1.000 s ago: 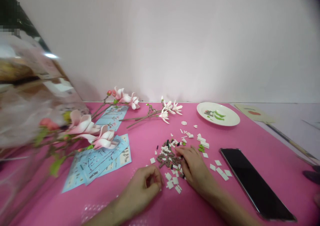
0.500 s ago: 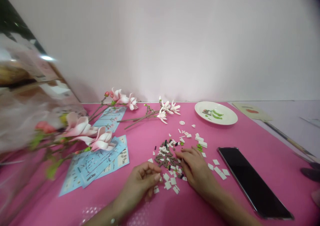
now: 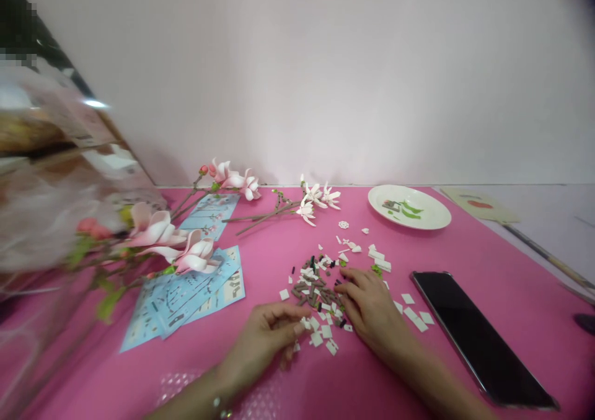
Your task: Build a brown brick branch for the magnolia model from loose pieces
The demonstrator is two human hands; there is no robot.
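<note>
A loose heap of small brown, white and black plastic building pieces lies between my hands on the pink tabletop. My left hand is at the heap's near left side, thumb and index finger drawn together in a pinch. A tiny white bit shows at its fingertips; whether it is gripped is unclear. My right hand rests along the right side of the heap, its fingers extended and apart, touching the outer pieces. Flat white tiles are scattered just in front of the heap. More white tiles lie right of my right hand.
A black phone lies at right. Behind it stands a white plate with green pieces. White flower stems are at the back; pink flowers and blue instruction sheets sit at left. Bubble wrap lies in front.
The view has shifted slightly, so everything sits a little further right. My left index finger has straightened toward the pieces. My right hand's fingers have eased slightly back from the heap.
</note>
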